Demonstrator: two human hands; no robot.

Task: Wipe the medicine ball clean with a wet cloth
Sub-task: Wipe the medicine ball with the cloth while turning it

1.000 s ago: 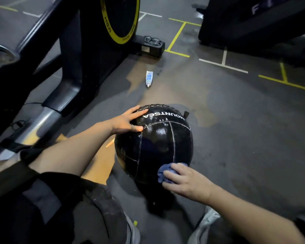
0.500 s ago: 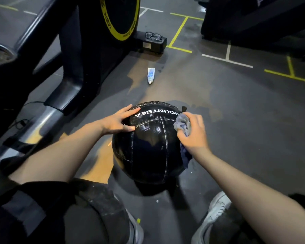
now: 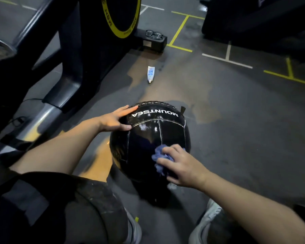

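A black medicine ball (image 3: pixel 143 138) with white seams and the word MOUNTSEA sits on the dark gym floor between my knees. My left hand (image 3: pixel 116 119) rests flat on its upper left side, fingers straight. My right hand (image 3: pixel 181 164) grips a bunched blue cloth (image 3: pixel 159 160) and presses it against the ball's lower right face. The ball's shiny front panel looks wet.
A black exercise machine with a yellow-rimmed wheel (image 3: pixel 120 16) stands at the left. A small white tube (image 3: pixel 150 74) lies on the floor beyond the ball. Glasses (image 3: pixel 153 34) rest on the machine's base. My white shoes (image 3: pixel 206 221) are near the bottom edge.
My right hand swept the cloth from the ball's lower front up to its upper right, then back down to the lower right face. The left hand stayed in place.
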